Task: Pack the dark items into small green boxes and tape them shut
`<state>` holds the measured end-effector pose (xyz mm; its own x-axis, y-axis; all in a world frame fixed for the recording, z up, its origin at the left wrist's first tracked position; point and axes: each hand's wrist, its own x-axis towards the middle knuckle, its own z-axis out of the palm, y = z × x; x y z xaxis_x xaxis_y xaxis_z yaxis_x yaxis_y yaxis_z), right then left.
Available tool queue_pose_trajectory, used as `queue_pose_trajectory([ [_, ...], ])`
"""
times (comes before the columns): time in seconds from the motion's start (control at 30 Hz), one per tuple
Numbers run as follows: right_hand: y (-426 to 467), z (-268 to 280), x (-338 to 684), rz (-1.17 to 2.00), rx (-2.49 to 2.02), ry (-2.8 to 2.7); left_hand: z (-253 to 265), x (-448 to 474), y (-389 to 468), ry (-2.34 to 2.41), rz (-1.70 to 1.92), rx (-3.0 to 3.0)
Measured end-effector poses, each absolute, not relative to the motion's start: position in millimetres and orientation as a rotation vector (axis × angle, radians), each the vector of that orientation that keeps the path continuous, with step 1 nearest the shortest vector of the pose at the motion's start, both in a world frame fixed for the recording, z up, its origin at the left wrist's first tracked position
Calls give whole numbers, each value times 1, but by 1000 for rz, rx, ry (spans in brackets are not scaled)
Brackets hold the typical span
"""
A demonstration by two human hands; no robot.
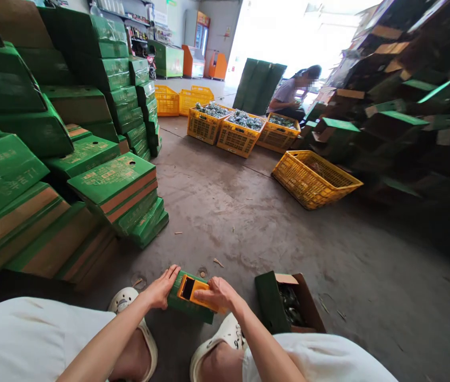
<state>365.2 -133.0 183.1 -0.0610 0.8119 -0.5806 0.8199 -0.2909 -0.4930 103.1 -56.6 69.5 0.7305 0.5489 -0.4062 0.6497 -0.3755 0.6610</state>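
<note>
Between my feet is a small green cardboard box. My left hand grips its left end, with the fingers stretched along the edge. In my right hand is an orange handheld device with a dark screen-like window, and it rests on or just above the top of the box. Whether its underside touches the cardboard is hidden. To the right, an open green box stands on the floor with dark, shiny wrapped items inside.
Green cartons are stacked high on the left, and more boxes pile up on the right, blurred. A yellow crate sits ahead. Several filled crates stand beyond, near a seated person. Scraps lie on the concrete floor.
</note>
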Motion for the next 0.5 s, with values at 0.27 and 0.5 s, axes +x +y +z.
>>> queue_pose_trajectory([
  [0.27, -130, 185, 361, -1230, 2133, 1838, 74, 99, -55, 925, -124, 2033],
  [0.5, -124, 215, 355, -1234, 2109, 1855, 80, 98, -54, 926, -109, 2032],
])
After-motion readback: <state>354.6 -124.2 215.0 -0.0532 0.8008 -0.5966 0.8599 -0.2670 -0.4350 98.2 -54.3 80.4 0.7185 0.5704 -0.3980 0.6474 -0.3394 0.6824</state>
